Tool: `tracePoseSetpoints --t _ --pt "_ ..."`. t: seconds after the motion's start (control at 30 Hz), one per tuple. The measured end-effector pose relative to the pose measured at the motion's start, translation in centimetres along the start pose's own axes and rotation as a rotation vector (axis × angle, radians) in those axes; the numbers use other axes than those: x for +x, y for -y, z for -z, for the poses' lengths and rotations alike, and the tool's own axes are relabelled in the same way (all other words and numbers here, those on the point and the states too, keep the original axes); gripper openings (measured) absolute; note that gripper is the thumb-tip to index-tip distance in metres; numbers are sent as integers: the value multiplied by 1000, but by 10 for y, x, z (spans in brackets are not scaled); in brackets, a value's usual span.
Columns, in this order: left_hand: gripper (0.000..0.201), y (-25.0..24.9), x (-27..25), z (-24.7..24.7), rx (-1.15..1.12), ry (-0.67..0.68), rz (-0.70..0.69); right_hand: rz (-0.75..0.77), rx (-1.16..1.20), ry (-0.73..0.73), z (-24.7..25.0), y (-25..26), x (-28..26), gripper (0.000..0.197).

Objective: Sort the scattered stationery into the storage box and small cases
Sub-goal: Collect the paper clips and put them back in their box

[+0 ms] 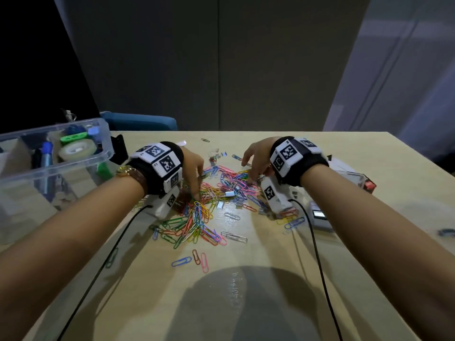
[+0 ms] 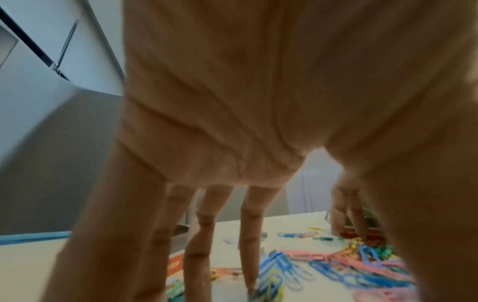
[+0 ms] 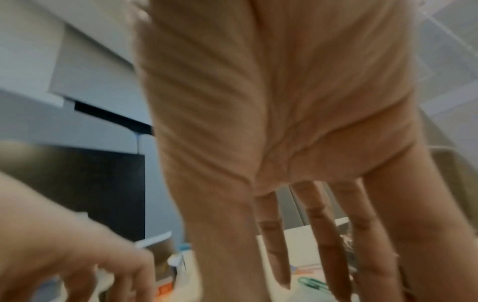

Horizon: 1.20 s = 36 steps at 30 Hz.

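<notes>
A heap of coloured paper clips (image 1: 211, 195) lies spread over the middle of the wooden table (image 1: 246, 279). My left hand (image 1: 194, 173) reaches down onto the heap's left side, fingers straight and spread, tips touching the clips (image 2: 284, 267). My right hand (image 1: 253, 161) hovers at the heap's far right, fingers extended downward onto the clips, holding nothing that I can see. The clear storage box (image 1: 81, 163) stands at the far left with tape and pens inside. Small metal staple strips (image 1: 230, 193) lie among the clips.
A small clear case (image 1: 349, 173) with a red part sits at the right behind my right wrist. A grey device with a display (image 1: 320, 215) lies under my right forearm. Black cables (image 1: 317, 254) run from both wrists toward me. A blue chair (image 1: 140, 121) stands beyond the table.
</notes>
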<state>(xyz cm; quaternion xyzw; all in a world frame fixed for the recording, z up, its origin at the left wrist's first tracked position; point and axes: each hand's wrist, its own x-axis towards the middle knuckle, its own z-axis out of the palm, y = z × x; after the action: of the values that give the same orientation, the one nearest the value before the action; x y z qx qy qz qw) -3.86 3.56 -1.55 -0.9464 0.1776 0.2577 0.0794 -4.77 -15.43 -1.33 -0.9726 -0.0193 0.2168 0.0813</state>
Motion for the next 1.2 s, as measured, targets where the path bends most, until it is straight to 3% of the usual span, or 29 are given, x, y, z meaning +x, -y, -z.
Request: tracePoseSetpoints --t 0.1,0.23,0.27,0.33,0.4,0.43,0.47,0.53,0.6,0.8,0.9,1.03,1.1,1.2 --pt "60 -2 0 -5 -76 -18 -27 21 -231 -106 -16 -1 23 69" --pt "38 3 0 -8 -502 48 -104 77 -5 18 -18 15 17 52" --pt "34 7 0 -8 -575 7 -111 82 6 18 -17 17 17 51" --pt "24 16 2 -7 -604 -277 -94 95 -25 -37 -16 18 17 48" --pt "11 23 5 -5 -584 -728 3 113 -86 -84 -14 14 16 43" --pt "9 27 8 -3 -603 -883 79 112 -93 -103 -11 12 14 40" --pt "11 33 13 -2 -619 -943 163 110 -84 -124 -8 11 12 35" --pt "20 42 20 -1 -616 -800 305 125 -12 -165 -3 7 11 24" --pt "24 49 23 -2 -620 -626 340 136 110 -188 2 2 12 27" --pt "37 60 25 -9 -892 -513 167 153 365 -196 19 -1 3 31" --pt "40 64 29 -9 -902 -521 201 141 385 -224 30 -4 -5 29" --pt "50 58 32 -5 -728 -573 245 136 423 -239 48 -12 -17 18" --pt "44 45 31 3 -639 -652 148 126 427 -267 55 -19 -24 16" --pt "33 15 33 20 -480 -688 -118 80 413 -331 62 -31 -34 14"
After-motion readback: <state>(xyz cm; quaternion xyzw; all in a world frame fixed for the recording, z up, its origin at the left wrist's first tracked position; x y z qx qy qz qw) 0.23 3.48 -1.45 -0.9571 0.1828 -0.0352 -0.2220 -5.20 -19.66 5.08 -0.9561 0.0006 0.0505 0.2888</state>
